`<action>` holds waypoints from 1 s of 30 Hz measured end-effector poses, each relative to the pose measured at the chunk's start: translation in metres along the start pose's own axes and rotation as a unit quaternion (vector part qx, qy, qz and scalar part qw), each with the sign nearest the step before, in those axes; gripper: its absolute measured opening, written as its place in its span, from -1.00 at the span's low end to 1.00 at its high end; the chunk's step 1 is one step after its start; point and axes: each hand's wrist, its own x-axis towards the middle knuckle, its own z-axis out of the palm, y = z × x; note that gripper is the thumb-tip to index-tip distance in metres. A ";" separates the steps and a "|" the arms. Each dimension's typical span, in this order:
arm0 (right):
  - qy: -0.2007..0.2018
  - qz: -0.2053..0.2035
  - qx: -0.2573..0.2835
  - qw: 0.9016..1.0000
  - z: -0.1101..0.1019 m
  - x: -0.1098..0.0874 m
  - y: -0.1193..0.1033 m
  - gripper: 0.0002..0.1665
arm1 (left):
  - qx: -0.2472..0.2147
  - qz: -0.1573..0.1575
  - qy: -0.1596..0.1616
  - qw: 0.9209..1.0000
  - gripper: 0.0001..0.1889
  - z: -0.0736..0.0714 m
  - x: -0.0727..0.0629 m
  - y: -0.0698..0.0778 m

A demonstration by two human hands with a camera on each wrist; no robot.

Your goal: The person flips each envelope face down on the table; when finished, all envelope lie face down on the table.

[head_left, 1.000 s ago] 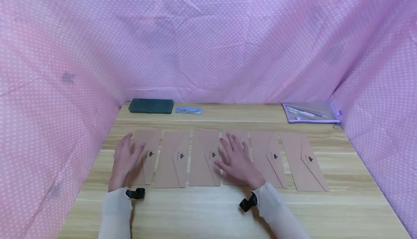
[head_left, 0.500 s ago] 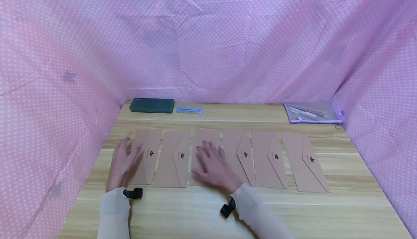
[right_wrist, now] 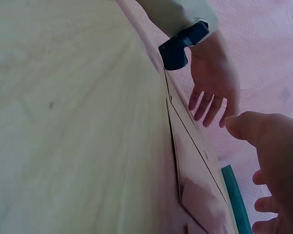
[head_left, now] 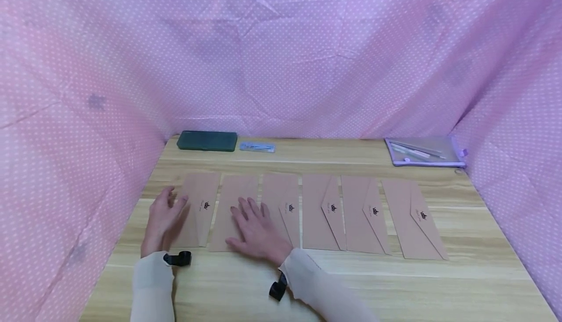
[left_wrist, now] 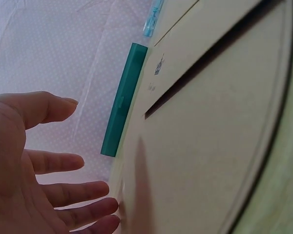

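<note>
Moved leftward, the right hand (head_left: 258, 231) is spread, like the left hand (head_left: 162, 214), perhaps touching a flimsy-looking left-of-centre envelope (head_left: 230, 191) best edge-held.

We find six envelopes (head_left: 322, 212) in a row on the table (head_left: 228, 288); behind them, a case (head_left: 207, 141) at left, a packet (head_left: 257, 147) just right of it, a pouch (head_left: 443, 153) at right. We note the left hand (head_left: 162, 216) at the leftmost envelope (head_left: 199, 190), the right hand (head_left: 258, 234) over the second (head_left: 234, 188) and third (head_left: 277, 190).
</note>
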 end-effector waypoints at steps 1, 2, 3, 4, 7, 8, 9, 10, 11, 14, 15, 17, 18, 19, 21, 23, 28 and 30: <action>0.001 0.000 0.000 1.000 0.001 0.002 -0.002 -0.10 | -0.001 0.000 -0.001 1.000 -0.21 0.000 0.000 0.001; 0.004 0.000 0.000 1.000 0.001 0.003 -0.004 -0.10 | -0.004 -0.001 -0.002 1.000 -0.21 -0.001 -0.001 0.001; 0.006 0.001 0.002 1.000 0.002 0.005 -0.006 -0.10 | -0.007 -0.002 -0.003 1.000 -0.21 -0.001 -0.001 0.001; 0.008 0.001 0.003 1.000 0.002 0.006 -0.008 -0.11 | -0.011 -0.003 -0.004 1.000 -0.21 -0.002 -0.001 0.002; 0.011 0.003 0.003 1.000 0.003 0.010 -0.014 -0.10 | -0.015 -0.005 -0.006 1.000 -0.22 -0.003 -0.002 0.002; 0.011 0.003 0.001 1.000 0.003 0.012 -0.016 -0.10 | -0.013 -0.003 -0.006 1.000 -0.23 -0.003 -0.002 0.002; 0.011 0.003 -0.002 1.000 0.004 0.013 -0.017 -0.10 | -0.010 -0.001 -0.005 1.000 -0.24 -0.004 -0.002 0.002; 0.011 0.003 -0.003 1.000 0.004 0.015 -0.019 -0.10 | -0.008 0.001 -0.005 1.000 -0.25 -0.005 -0.002 0.001; 0.010 0.001 -0.004 1.000 0.004 0.017 -0.021 -0.10 | -0.005 0.003 -0.004 1.000 -0.27 -0.006 -0.002 0.001; 0.009 -0.002 0.000 1.000 0.005 0.022 -0.027 -0.10 | -0.002 0.006 -0.004 1.000 -0.30 -0.008 -0.004 0.001; 0.009 -0.003 0.001 1.000 0.006 0.024 -0.028 -0.10 | -0.006 0.004 -0.007 1.000 -0.31 -0.009 -0.004 0.002; 0.008 -0.004 0.002 1.000 0.007 0.027 -0.032 -0.10 | -0.013 0.000 -0.013 1.000 -0.33 -0.012 -0.005 0.002; 0.008 -0.004 0.001 1.000 0.008 0.028 -0.033 -0.10 | -0.018 0.000 -0.017 1.000 -0.34 -0.013 -0.006 0.001; 0.008 -0.004 -0.004 1.000 0.009 0.030 -0.035 -0.10 | -0.024 0.001 -0.020 1.000 -0.35 -0.014 -0.006 0.001; 0.008 -0.002 -0.011 1.000 0.012 0.033 -0.037 -0.09 | -0.031 0.004 -0.027 0.999 -0.37 -0.016 -0.007 0.000; 0.006 0.000 -0.021 1.000 0.014 0.035 -0.040 -0.08 | -0.037 0.008 -0.029 0.999 -0.39 -0.018 -0.007 -0.001; 0.007 -0.004 -0.035 0.999 0.018 0.040 -0.045 -0.07 | -0.048 -0.002 -0.037 0.998 -0.39 -0.022 -0.009 -0.004; 0.009 -0.006 -0.039 0.999 0.019 0.042 -0.047 -0.07 | -0.059 -0.011 -0.046 0.997 -0.38 -0.024 -0.010 -0.004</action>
